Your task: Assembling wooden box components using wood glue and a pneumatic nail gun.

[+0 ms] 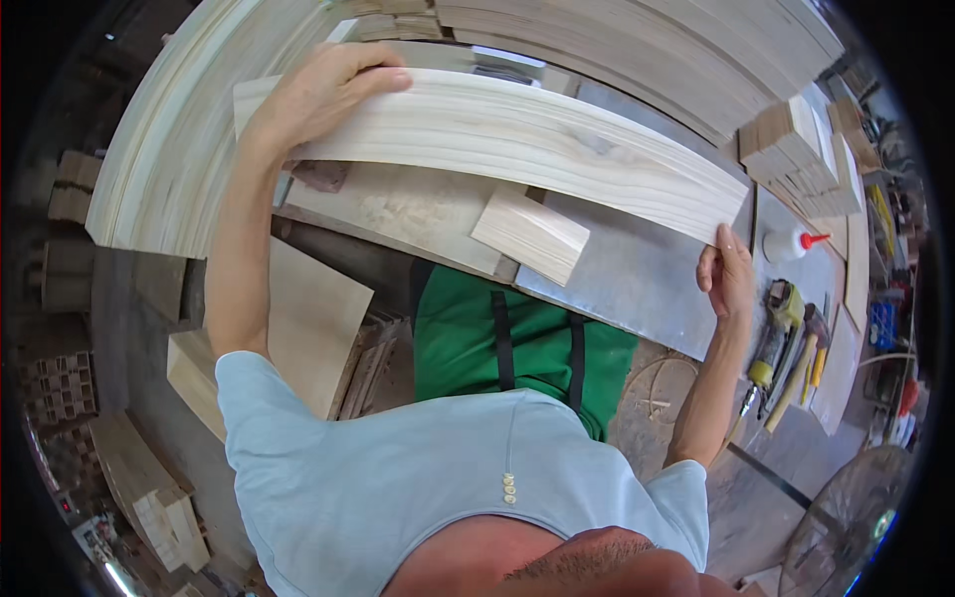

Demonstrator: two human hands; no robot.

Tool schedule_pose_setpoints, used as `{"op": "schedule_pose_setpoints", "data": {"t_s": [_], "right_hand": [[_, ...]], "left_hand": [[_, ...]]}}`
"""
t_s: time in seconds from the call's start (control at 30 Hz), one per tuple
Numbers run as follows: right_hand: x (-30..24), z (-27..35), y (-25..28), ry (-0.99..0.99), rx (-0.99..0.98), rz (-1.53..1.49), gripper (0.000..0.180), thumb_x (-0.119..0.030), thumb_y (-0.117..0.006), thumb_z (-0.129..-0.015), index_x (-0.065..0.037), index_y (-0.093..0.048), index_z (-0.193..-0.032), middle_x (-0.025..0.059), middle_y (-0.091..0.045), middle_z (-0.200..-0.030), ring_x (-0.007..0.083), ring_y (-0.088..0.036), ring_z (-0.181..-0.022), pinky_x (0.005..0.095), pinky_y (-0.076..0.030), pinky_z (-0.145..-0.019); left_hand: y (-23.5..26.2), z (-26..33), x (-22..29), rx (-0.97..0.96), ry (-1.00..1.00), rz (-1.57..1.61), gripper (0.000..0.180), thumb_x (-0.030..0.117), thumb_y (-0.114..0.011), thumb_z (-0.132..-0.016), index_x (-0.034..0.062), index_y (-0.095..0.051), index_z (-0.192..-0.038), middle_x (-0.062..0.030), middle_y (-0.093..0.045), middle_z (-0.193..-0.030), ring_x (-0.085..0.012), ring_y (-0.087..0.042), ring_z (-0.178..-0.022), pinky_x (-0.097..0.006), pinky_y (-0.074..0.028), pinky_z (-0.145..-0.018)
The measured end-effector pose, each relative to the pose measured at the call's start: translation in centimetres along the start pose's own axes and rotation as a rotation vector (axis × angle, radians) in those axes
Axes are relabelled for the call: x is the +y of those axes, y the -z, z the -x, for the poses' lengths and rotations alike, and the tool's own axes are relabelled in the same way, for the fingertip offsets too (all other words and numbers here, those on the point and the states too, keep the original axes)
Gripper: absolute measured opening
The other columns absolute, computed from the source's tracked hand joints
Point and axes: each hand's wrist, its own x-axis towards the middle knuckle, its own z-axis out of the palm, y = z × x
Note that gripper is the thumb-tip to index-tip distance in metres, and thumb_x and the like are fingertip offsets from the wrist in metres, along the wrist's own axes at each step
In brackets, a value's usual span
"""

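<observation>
A long pale wooden board [527, 134] with a dark grain mark spans the space between my two hands, held above the workbench [637, 264]. Over its left part curls my left hand [323, 95], thumb and fingers gripping the far edge. At the right end, my right hand [731, 274] pinches the near corner between thumb and fingers. Below the board, a short wooden offcut [532, 234] lies across the bench surface. A brownish block [320, 175], partly hidden, sits under the board close to my left wrist.
Tall stacks of boards stand at the left [159, 179] and far side [637, 50]. On the right are a white bottle [786, 245] with a red tip, a power drill [781, 313] and a hammer [811, 338]. Cut blocks [791, 149] are piled at the far right.
</observation>
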Motion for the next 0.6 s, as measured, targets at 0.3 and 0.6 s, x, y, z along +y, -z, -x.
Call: {"op": "schedule_pose_setpoints", "data": {"t_s": [0.3,0.6], "right_hand": [[-0.1,1.0,1.4,-0.015,0.011,0.002,0.033,-0.036,-0.045,-0.098,-0.005,-0.052,-0.090,0.0043,-0.054,-0.055,0.0098,-0.045,-0.038,0.0208,-0.035,-0.037],[0.7,0.1,4.6,0.057,-0.199,-0.510,0.050,-0.028,-0.046,-0.095,0.007,-0.041,-0.131,0.0235,-0.059,-0.113,0.0263,-0.064,-0.094,0.0327,-0.055,-0.076]], "left_hand": [[-1.8,-0.8,0.3,-0.048,0.013,0.010,0.035,0.033,-0.056,-0.089,-0.0011,-0.065,-0.094,-0.0153,-0.064,-0.083,-0.0253,-0.060,-0.077,-0.035,-0.045,-0.072],[-6.0,2.3,0.0,0.451,-0.501,-0.286,0.013,0.005,-0.066,-0.074,0.0062,-0.062,-0.086,-0.0080,-0.061,-0.084,-0.0253,-0.060,-0.079,-0.036,-0.048,-0.071]]}}
